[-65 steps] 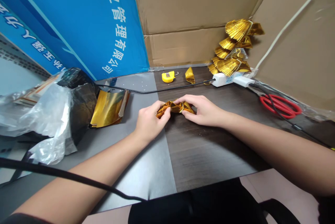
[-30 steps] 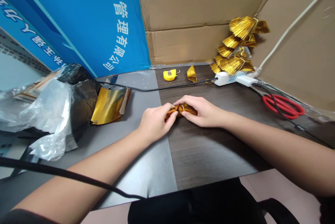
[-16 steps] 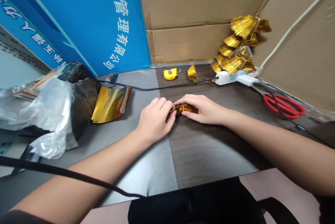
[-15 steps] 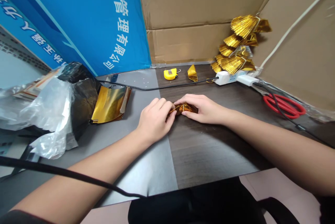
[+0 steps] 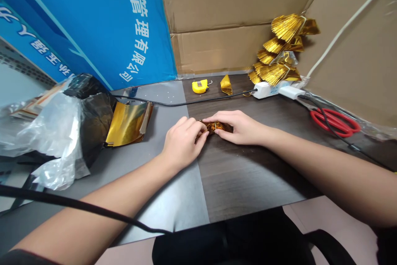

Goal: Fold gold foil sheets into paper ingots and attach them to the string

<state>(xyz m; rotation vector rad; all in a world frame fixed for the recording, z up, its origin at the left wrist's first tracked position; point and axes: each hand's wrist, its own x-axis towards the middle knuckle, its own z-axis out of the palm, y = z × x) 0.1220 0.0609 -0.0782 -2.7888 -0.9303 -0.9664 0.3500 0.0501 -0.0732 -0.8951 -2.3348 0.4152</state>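
Both hands meet at the middle of the table (image 5: 248,174). The left hand (image 5: 181,143) is curled, its fingertips pinching the left end of a small folded gold paper (image 5: 214,126). The right hand (image 5: 240,126) lies over the right end of the paper, fingers bent and pressing it down to the dark wood.

At 9 o'clock from the hands lies a stack of gold sheets (image 5: 128,122), beside a plastic bag (image 5: 58,132). At 12 o'clock are a yellow tape measure (image 5: 199,86) and a folded gold piece (image 5: 226,84). At 1 o'clock, a pile of finished gold pieces (image 5: 279,50) stands above a power strip (image 5: 266,89). At 3 o'clock lie red scissors (image 5: 333,120).
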